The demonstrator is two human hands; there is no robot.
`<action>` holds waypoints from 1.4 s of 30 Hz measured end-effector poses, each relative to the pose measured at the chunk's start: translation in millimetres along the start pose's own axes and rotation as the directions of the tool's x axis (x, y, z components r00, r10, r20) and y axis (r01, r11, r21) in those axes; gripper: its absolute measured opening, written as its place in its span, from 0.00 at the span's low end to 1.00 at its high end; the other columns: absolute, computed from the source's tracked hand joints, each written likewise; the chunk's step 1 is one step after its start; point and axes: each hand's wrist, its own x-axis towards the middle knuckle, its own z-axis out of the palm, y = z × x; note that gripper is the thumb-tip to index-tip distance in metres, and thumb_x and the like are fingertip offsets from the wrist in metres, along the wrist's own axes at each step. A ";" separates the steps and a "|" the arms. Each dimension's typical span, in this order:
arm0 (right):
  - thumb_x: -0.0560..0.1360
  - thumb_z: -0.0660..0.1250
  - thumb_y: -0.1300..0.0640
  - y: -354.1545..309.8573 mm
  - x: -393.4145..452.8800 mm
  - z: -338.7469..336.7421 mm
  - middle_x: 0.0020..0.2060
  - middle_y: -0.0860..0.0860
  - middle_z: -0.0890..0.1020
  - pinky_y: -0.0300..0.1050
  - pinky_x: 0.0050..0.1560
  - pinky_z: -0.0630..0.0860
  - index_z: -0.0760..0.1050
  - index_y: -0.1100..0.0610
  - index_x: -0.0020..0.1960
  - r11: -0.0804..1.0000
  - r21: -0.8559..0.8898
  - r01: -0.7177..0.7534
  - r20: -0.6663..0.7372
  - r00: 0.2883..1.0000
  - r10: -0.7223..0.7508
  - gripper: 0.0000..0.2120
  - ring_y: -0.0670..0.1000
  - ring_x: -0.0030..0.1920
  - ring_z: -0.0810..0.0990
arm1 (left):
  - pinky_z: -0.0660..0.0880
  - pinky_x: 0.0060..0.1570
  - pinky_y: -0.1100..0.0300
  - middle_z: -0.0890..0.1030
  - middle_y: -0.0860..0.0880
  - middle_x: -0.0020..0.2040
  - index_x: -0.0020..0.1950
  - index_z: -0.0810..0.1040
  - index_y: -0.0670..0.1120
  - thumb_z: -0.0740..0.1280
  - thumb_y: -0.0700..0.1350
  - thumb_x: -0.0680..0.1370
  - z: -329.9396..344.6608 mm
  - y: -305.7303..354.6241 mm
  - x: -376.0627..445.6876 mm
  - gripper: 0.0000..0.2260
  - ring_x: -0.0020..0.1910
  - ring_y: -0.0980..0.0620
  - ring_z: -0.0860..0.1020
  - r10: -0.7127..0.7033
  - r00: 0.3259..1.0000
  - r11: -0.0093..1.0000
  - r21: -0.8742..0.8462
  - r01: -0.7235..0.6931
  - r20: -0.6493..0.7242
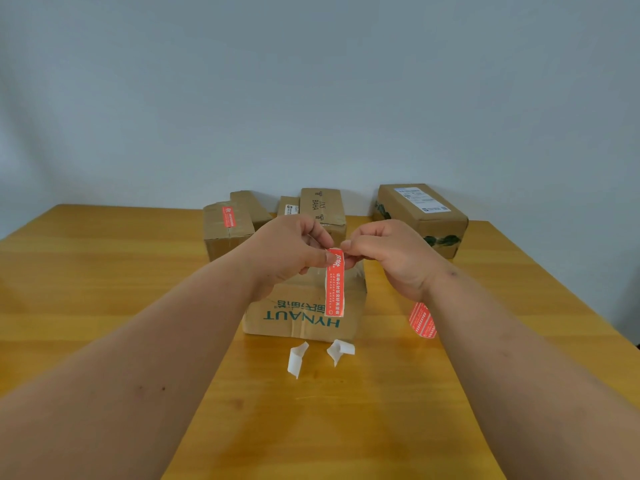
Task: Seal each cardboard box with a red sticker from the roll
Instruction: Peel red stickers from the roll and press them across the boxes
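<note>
A red sticker point(335, 284) with white print hangs down in front of a cardboard box point(301, 315) printed HYNAUT in green. My left hand point(291, 252) pinches the sticker's top end with thumb and fingers. From the other side, my right hand point(388, 252) pinches the same top end, both hands above the box. The red sticker roll point(421, 320) lies on the table to the right of the box, partly hidden by my right wrist. A box at the back left point(227, 228) carries a red sticker point(228, 216) on its top.
Several more cardboard boxes stand along the back edge: a tall one point(322, 206) behind my hands and a long one point(420, 216) with a white label at the right. Two white backing-paper scraps point(298, 360) point(341, 350) lie on the wooden table point(104, 289) before the HYNAUT box.
</note>
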 end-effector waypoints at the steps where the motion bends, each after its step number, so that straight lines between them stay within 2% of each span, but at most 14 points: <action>1: 0.75 0.69 0.59 0.2 -0.4 -0.3 0.34 0.54 0.84 0.60 0.70 0.66 0.83 0.56 0.37 1.000 0.006 0.001 0.002 1.000 -0.001 0.09 0.47 0.40 0.82 | 0.69 0.32 0.64 0.77 0.53 0.31 0.48 0.79 0.44 0.74 0.39 0.73 0.2 0.2 -0.4 0.07 0.29 0.58 0.71 -0.001 1.000 1.000 0.002 0.001 0.000; 4: 0.74 0.69 0.60 1.3 -2.2 -1.0 0.36 0.55 0.85 0.61 0.69 0.67 0.84 0.60 0.40 1.000 0.026 0.004 0.009 1.000 -0.004 0.07 0.49 0.40 0.83 | 0.68 0.32 0.63 0.75 0.52 0.31 0.46 0.77 0.44 0.74 0.39 0.73 0.4 0.0 -1.2 0.07 0.30 0.56 0.70 -0.002 1.000 1.000 -0.002 0.002 -0.008; 8: 0.73 0.70 0.59 1.6 -3.7 -0.4 0.36 0.55 0.85 0.60 0.70 0.66 0.85 0.59 0.39 1.000 0.027 -0.004 0.013 1.000 0.004 0.07 0.46 0.41 0.82 | 0.69 0.32 0.63 0.73 0.53 0.28 0.43 0.74 0.45 0.74 0.39 0.73 2.1 -1.5 -2.1 0.09 0.30 0.55 0.70 0.002 0.999 1.000 0.006 -0.002 -0.032; 11: 0.73 0.71 0.58 2.0 -4.8 -0.6 0.36 0.54 0.85 0.58 0.70 0.65 0.85 0.58 0.38 0.999 0.038 -0.005 0.013 1.000 0.004 0.06 0.45 0.41 0.82 | 0.69 0.33 0.62 0.74 0.53 0.29 0.43 0.76 0.45 0.74 0.40 0.73 3.6 -1.3 -3.6 0.07 0.31 0.55 0.70 0.017 0.999 1.000 0.011 -0.017 -0.028; 14: 0.72 0.72 0.60 3.6 -5.1 -1.7 0.36 0.55 0.85 0.57 0.70 0.66 0.84 0.62 0.41 0.998 0.064 -0.004 -0.009 1.000 0.005 0.05 0.47 0.42 0.82 | 0.69 0.34 0.63 0.76 0.54 0.30 0.44 0.78 0.45 0.73 0.40 0.74 4.1 -0.3 -3.8 0.05 0.31 0.56 0.71 0.036 0.999 0.999 0.004 -0.036 -0.021; 18: 0.71 0.72 0.61 3.8 -4.2 -2.7 0.35 0.55 0.85 0.57 0.70 0.66 0.84 0.63 0.42 0.996 0.087 -0.002 -0.049 0.999 0.006 0.05 0.48 0.41 0.82 | 0.68 0.30 0.68 0.76 0.58 0.27 0.44 0.80 0.46 0.73 0.40 0.75 5.8 0.8 -3.4 0.03 0.30 0.59 0.72 0.030 0.999 1.000 0.005 -0.030 -0.022; 21: 0.72 0.72 0.61 3.5 -4.0 -3.2 0.33 0.52 0.84 0.55 0.70 0.66 0.83 0.60 0.40 0.996 0.088 -0.004 -0.072 0.997 0.010 0.04 0.46 0.40 0.82 | 0.67 0.33 0.65 0.78 0.55 0.31 0.42 0.81 0.48 0.73 0.44 0.75 7.0 2.2 -3.7 0.02 0.34 0.55 0.73 0.020 0.999 1.000 0.005 -0.020 -0.027; 25: 0.71 0.73 0.57 2.6 -4.8 -2.9 0.34 0.51 0.85 0.41 0.61 0.68 0.83 0.60 0.40 0.998 0.060 0.006 -0.066 0.998 -0.002 0.06 0.48 0.44 0.83 | 0.68 0.36 0.60 0.80 0.48 0.36 0.40 0.82 0.49 0.73 0.52 0.73 8.2 5.4 -5.2 0.08 0.37 0.52 0.74 -0.009 1.000 1.000 -0.024 0.008 -0.027; 28: 0.72 0.74 0.54 3.1 -4.7 -1.9 0.36 0.50 0.85 0.35 0.54 0.65 0.83 0.60 0.40 1.000 0.017 0.009 -0.059 0.998 -0.008 0.08 0.48 0.47 0.83 | 0.68 0.34 0.61 0.79 0.52 0.30 0.39 0.83 0.47 0.74 0.51 0.73 8.6 6.0 -5.2 0.08 0.33 0.55 0.73 -0.024 0.998 1.000 -0.022 0.023 -0.063; 30: 0.73 0.73 0.56 3.4 -4.6 -1.1 0.36 0.50 0.85 0.34 0.51 0.65 0.83 0.61 0.42 1.000 0.003 0.004 -0.060 0.998 -0.004 0.08 0.47 0.46 0.83 | 0.68 0.34 0.61 0.79 0.52 0.28 0.39 0.84 0.47 0.73 0.49 0.74 8.0 4.7 -4.7 0.07 0.32 0.55 0.73 -0.026 0.997 1.000 -0.014 0.025 -0.072; 33: 0.74 0.71 0.58 3.3 -4.5 0.3 0.35 0.49 0.85 0.34 0.51 0.67 0.83 0.61 0.43 1.000 -0.018 0.004 -0.065 0.998 -0.005 0.06 0.45 0.44 0.83 | 0.68 0.35 0.59 0.80 0.47 0.31 0.37 0.84 0.49 0.73 0.48 0.74 7.1 2.9 -5.5 0.06 0.34 0.52 0.73 -0.032 0.997 0.999 -0.013 0.031 -0.077; 38: 0.73 0.71 0.57 1.8 -5.5 2.8 0.35 0.48 0.85 0.32 0.48 0.65 0.84 0.59 0.43 0.999 -0.035 -0.001 -0.073 0.997 -0.001 0.06 0.44 0.45 0.83 | 0.67 0.41 0.58 0.80 0.47 0.29 0.39 0.85 0.48 0.74 0.47 0.73 6.4 3.4 -8.9 0.05 0.29 0.59 0.74 -0.022 0.995 1.000 0.019 0.024 -0.100; 42: 0.74 0.71 0.57 1.1 -6.7 3.6 0.35 0.48 0.85 0.31 0.49 0.64 0.84 0.59 0.44 0.999 -0.052 -0.013 -0.071 0.997 0.009 0.06 0.44 0.46 0.82 | 0.69 0.41 0.59 0.78 0.50 0.27 0.39 0.85 0.50 0.73 0.47 0.73 8.3 5.3 -11.5 0.04 0.34 0.56 0.75 0.006 0.992 0.995 0.098 0.006 -0.126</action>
